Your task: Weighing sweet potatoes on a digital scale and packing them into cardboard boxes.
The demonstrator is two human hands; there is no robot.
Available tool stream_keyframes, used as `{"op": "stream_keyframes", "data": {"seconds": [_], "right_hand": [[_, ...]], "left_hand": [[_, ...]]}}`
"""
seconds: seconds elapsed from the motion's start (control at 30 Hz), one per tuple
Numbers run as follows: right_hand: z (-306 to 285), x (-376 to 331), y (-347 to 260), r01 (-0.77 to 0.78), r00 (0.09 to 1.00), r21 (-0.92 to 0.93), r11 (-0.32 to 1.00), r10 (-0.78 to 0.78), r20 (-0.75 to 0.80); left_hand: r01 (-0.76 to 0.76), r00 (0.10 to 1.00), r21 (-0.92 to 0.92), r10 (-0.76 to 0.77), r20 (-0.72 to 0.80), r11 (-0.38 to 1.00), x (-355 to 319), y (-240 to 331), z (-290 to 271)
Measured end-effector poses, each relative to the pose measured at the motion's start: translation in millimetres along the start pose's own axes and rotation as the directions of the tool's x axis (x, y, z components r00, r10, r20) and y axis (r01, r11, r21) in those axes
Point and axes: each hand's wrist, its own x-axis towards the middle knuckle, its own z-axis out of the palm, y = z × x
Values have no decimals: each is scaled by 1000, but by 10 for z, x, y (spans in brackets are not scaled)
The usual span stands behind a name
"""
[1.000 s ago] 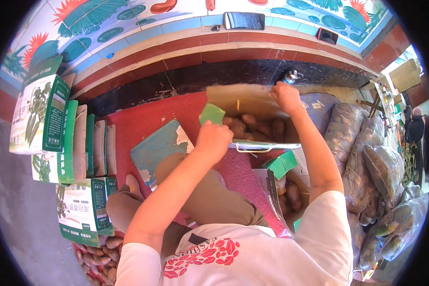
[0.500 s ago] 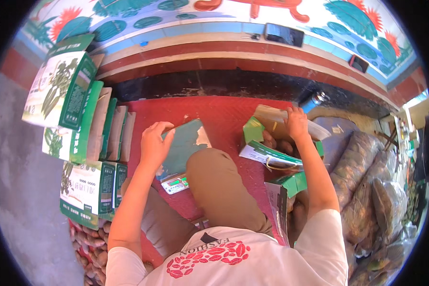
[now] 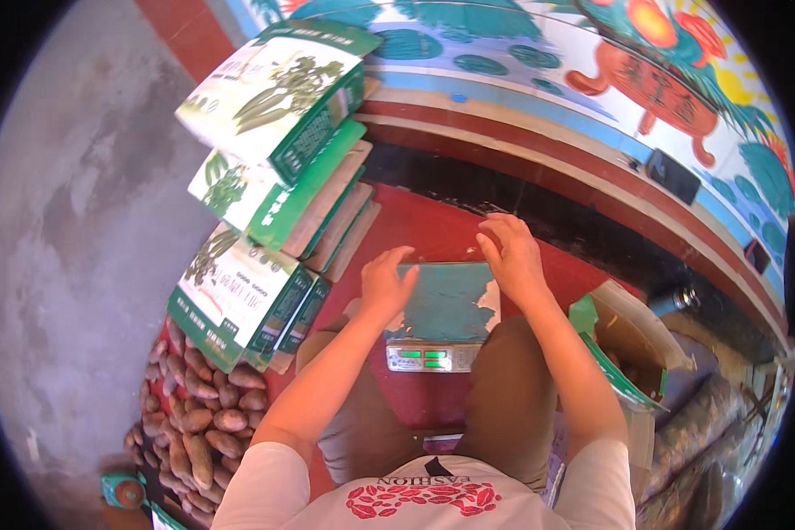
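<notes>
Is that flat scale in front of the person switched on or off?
On. The scale has a display panel along its near edge, with small windows lit green.

The person shows two hands, left (image 3: 386, 290) and right (image 3: 514, 261). One scale (image 3: 442, 305), one open box (image 3: 638, 315) and one flask (image 3: 674, 301) appear; two phone-like devices (image 3: 674, 176) line the ledge (image 3: 539, 137). By the mat's (image 3: 415, 221) left edge: three carton fronts (image 3: 269, 93), over twenty tubers (image 3: 199, 415).
</notes>
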Motion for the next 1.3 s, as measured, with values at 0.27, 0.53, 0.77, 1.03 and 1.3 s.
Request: {"op": "stream_keyframes", "data": {"seconds": [0.27,0.53,0.77,1.03,1.3], "right_hand": [[622,-148,58,-31,988,-4,1000,31,151],[727,-156,73,-146,970,-26,989,149,191],[800,-147,132,-133,968,-30,991,137,209],[1062,-110,-124,-151,968,52,987,137,211],[782,-183,93,-284,923,-147,948,311,224]], "left_hand": [[78,997,-24,-78,10,997,-64,23,-226],[173,984,-153,-176,-5,973,-146,-44,-532],[345,903,-412,-418,-100,843,-272,-306,-1532],[729,564,99,-512,-647,678,-2171,-3564,-2886],[729,100,-657,-979,-177,193,-2150,-3861,-2070]]}}
